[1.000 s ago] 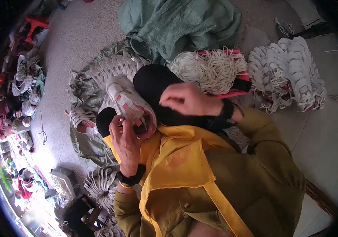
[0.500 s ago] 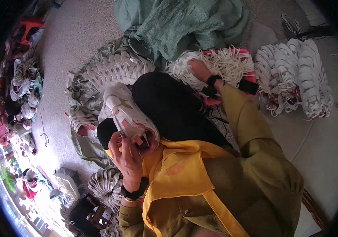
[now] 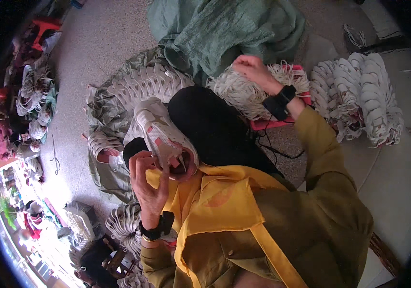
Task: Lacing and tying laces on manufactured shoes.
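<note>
A white and grey sneaker [image 3: 159,129] with pink patches rests on my lap, its opening toward me and a pink insert and pale lace end showing. At the side of that opening is my left hand [image 3: 147,185], thumb raised and fingers curled; anything small between them is too unclear to name. My right hand [image 3: 256,72] hovers over a heap of white shoelaces [image 3: 236,91] in a pink basket [image 3: 270,125]. Its fingers are bent together, and I cannot make out what they hold. A dark band device circles each wrist.
Rows of nested pale shoe uppers [image 3: 143,89] lie on a crumpled grey-green sheet [image 3: 102,170] to the left. A green woven sack [image 3: 224,29] is ahead. Bundled white uppers [image 3: 359,96] lie right of the basket. More bundles [image 3: 126,225] sit near my left forearm.
My right hand has risen from within the laces and shifted slightly right and up. My left hand stays by the shoe opening, its thumb more upright. The view has shifted slightly.
</note>
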Available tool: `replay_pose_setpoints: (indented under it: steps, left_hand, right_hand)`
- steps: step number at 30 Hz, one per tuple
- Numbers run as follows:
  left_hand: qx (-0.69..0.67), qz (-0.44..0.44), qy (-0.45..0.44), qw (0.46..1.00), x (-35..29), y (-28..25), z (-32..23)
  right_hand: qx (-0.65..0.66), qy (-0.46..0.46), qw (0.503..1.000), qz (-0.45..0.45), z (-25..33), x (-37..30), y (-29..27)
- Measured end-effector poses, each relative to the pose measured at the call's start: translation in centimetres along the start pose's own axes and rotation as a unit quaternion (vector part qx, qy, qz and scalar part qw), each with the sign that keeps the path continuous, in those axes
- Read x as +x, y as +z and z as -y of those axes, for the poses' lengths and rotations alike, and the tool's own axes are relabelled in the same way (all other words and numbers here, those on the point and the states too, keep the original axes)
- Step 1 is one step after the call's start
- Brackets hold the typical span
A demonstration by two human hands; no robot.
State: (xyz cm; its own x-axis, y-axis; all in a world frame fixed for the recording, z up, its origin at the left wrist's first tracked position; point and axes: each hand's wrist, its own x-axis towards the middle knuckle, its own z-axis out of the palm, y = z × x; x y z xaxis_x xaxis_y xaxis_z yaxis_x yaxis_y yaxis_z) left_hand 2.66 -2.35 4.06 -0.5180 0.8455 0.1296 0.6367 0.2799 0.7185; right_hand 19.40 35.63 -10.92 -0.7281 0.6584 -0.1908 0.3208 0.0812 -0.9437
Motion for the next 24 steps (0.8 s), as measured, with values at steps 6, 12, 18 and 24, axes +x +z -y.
replay_pose_setpoints:
  steps: [6,12,18,24]
  left_hand:
    - [-0.127,-0.003,-0.024,0.992,1.9,0.3,-0.6]
    - [-0.362,0.018,-0.004,0.932,3.0,1.2,-4.0]
    - [-0.383,0.094,-0.064,0.917,2.0,0.4,-2.8]
    - [-0.373,0.107,-0.104,0.916,0.4,-3.0,-0.5]
  right_hand:
    - [0.029,-0.207,0.974,0.088,13.5,-4.5,3.0]
    - [-0.070,-0.289,0.933,0.201,19.1,-9.5,8.4]
    - [-0.048,-0.328,0.924,0.190,21.0,-11.2,9.1]
    - [-0.126,-0.226,0.962,0.089,18.9,-9.7,3.8]
